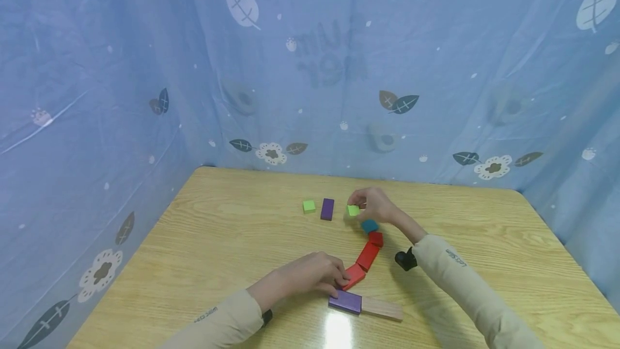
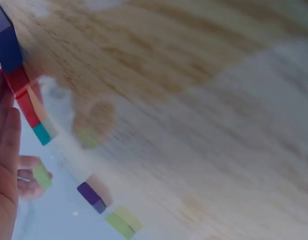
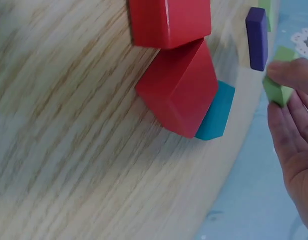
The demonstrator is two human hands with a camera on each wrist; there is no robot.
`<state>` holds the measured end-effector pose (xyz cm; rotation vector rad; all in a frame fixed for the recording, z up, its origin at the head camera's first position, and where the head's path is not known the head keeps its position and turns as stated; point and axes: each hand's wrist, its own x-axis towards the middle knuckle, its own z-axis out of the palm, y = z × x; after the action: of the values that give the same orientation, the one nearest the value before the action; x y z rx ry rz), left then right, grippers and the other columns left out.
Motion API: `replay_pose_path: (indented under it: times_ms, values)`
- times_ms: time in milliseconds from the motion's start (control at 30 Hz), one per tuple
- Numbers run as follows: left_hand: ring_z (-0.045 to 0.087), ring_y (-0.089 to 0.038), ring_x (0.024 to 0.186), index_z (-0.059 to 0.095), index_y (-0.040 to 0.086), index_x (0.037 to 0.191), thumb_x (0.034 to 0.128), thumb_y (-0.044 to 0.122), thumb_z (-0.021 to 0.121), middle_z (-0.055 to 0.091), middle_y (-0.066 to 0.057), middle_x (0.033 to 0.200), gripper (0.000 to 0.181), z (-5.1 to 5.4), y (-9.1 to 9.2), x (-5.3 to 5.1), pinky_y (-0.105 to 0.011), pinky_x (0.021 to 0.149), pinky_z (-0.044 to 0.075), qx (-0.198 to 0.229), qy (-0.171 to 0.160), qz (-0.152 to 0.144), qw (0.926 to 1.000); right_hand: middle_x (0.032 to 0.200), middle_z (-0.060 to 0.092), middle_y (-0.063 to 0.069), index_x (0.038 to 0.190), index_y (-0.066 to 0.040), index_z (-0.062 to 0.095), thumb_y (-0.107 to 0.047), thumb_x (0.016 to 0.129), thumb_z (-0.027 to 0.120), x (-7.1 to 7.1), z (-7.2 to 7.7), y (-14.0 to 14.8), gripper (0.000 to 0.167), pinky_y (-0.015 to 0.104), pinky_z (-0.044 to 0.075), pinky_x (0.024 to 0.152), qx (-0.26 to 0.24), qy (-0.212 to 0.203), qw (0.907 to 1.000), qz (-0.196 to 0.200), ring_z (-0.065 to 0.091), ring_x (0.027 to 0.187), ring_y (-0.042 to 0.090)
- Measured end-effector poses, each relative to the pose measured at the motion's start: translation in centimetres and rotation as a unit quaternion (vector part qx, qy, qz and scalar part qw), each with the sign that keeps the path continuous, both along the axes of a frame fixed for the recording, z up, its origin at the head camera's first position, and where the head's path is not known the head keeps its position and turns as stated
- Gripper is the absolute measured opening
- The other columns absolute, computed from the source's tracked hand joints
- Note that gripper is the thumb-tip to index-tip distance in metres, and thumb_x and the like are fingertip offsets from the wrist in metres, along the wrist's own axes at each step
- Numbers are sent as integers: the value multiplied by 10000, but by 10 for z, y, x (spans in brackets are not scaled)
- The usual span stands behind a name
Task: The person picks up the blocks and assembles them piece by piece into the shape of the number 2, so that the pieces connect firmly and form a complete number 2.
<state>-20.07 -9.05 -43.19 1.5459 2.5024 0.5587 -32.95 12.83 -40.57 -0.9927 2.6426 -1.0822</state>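
My right hand (image 1: 377, 206) pinches a light green block (image 1: 353, 210) between thumb and fingers, just beyond a teal block (image 1: 370, 225); the right wrist view shows the same grip on the green block (image 3: 278, 93). From the teal block, red blocks (image 1: 368, 256) run in a curved row toward the near side. My left hand (image 1: 312, 273) rests with its fingertips on the nearest red block (image 1: 355, 277), its thumb by a purple block (image 1: 345, 301). In the left wrist view only part of the left hand (image 2: 5, 170) shows, its fingers fairly straight.
A plain wooden block (image 1: 382, 308) lies end to end with the near purple one. Farther back, left of my right hand, are another green block (image 1: 309, 207) and a second purple block (image 1: 327, 209). Blue patterned cloth (image 1: 310, 69) hangs behind the table (image 1: 232, 220).
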Motion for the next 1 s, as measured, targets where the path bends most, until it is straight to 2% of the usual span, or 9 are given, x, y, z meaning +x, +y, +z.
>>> replay_pose_path:
  times_ms: [133,300,800,1000]
  values:
    - [602,42,965,733,121,1063,847,247,713,681,61,1070,250,0,0,1,-25,837,412,11,-44,31,10000,875,700,87,905,-10,673,59,682,808,-1,-1,-1,270,334,575,757,559,243,9979,240,672,843,247]
    - [599,46,966,732,126,1064,849,252,709,679,67,1070,250,-1,-1,1,-27,839,413,28,-22,19,10000,832,704,91,875,-7,679,-2,658,851,-3,-3,0,278,315,567,707,858,502,9946,298,668,796,237]
    - [601,38,970,732,117,1065,857,253,705,683,57,1061,249,-1,0,0,-34,850,414,10,-9,-25,10000,816,693,87,889,-6,688,-29,674,853,-8,-11,3,272,296,558,681,944,282,9943,398,657,775,236]
    - [600,39,969,732,113,1067,856,246,707,683,54,1059,251,-1,0,-1,-27,845,410,7,-34,-15,10000,875,704,119,927,8,690,-53,722,827,-9,-9,5,254,329,567,722,894,157,9948,461,667,825,268]
